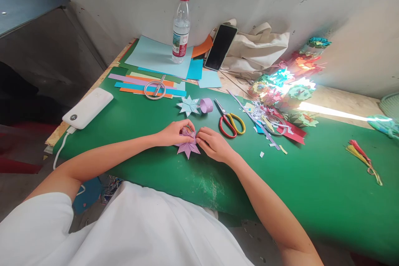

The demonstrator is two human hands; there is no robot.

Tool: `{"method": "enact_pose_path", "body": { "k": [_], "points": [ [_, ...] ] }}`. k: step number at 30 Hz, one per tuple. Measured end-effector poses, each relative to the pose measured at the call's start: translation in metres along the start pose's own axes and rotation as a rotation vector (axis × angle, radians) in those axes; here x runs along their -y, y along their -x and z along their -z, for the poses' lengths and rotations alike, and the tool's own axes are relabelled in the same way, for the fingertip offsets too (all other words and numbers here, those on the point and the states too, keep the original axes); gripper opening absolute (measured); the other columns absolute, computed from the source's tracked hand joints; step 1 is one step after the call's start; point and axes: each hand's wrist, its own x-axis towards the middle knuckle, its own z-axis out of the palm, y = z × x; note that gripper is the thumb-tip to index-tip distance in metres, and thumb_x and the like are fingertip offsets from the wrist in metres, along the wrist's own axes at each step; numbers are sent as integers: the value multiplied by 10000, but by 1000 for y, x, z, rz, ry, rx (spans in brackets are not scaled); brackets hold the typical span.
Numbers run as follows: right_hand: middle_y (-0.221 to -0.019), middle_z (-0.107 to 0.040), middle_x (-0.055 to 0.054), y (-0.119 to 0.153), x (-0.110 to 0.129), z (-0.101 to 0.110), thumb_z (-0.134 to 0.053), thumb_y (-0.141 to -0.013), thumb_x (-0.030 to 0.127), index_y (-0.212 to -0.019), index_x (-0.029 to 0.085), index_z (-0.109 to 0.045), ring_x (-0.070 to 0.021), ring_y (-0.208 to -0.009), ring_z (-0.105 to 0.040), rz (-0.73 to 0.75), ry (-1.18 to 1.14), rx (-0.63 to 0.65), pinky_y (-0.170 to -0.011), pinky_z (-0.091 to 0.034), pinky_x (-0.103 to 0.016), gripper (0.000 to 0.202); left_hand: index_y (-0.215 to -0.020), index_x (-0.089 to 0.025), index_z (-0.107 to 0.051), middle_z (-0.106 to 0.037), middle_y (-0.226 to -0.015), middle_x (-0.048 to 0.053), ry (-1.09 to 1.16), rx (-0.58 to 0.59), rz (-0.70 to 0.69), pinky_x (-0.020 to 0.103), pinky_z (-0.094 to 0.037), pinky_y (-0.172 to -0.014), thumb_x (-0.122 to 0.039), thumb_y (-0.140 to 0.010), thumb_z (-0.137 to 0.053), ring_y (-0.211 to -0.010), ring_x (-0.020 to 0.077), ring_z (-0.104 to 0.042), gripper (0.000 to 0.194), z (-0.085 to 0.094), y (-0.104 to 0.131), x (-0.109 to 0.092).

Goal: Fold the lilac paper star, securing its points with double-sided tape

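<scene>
A folded purple paper flower (188, 150) with pointed petals is held low over the green table mat. My left hand (174, 133) is closed on it, thumb and fingers gripping its upper part. My right hand (215, 144) pinches at the flower's right edge; its fingertips partly hide what they hold. Just beyond my hands lies a light blue paper flower (188, 106), beside a ring of purple paper (206, 105). Scissors (229, 121) with one red and one yellow handle rest to the right of these.
Paper strips (134, 84) and a tape roll (155, 90) lie at the back left, near a white power bank (88, 108). A water bottle (181, 29) stands on paper sheets. A phone (221, 47) leans on a cloth bag (258, 50). Paper scraps (263, 112) and a tassel (361, 156) lie right.
</scene>
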Motion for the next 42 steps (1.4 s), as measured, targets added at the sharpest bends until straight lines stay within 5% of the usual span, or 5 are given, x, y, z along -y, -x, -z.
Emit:
{"method": "enact_pose_path", "body": {
  "k": [16, 26, 29, 34, 42],
  "points": [
    [-737, -545, -41, 4, -9, 13, -410, -928, 216, -779, 219, -520, -162, -695, -509, -63, 141, -153, -640, -406, -284, 185, -924, -180, -548, -619, -831, -17, 10, -6, -9, 213, -399, -641, -331, -726, -700, -697, 105, -539, 292, 1, 0, 1],
    [-867, -627, -77, 64, -109, 89, -451, -956, 312, -831, 169, -616, -175, -815, -576, -568, 463, -552, -794, -492, -360, 252, -924, -175, -561, -641, -832, 0, 15, 16, 20, 213, -378, -607, -349, -733, -688, -691, 114, -538, 287, 1, 2, -1],
    [-1187, -600, -77, 87, -136, 97, -495, -963, 386, -1127, 204, -607, -151, -997, -594, -708, 506, -570, -885, -523, -354, 270, -909, -176, -565, -624, -806, -12, 9, 20, 16, 214, -366, -607, -348, -739, -682, -672, 106, -512, 269, 2, 2, -3],
    [-1250, -574, -87, 103, -158, 92, -498, -962, 381, -1169, 216, -596, -163, -1049, -583, -791, 534, -516, -920, -515, -371, 281, -908, -176, -567, -610, -795, -16, 6, 26, 11, 214, -359, -604, -351, -746, -673, -666, 104, -505, 261, 2, 2, -4],
    [-1181, -598, -87, 85, -135, 91, -531, -944, 391, -1134, 181, -601, -165, -1007, -592, -786, 508, -449, -890, -517, -370, 292, -919, -177, -565, -609, -774, -19, -10, 19, 18, 211, -351, -589, -358, -745, -670, -642, 100, -487, 272, 1, 2, -2]
  ]
}}
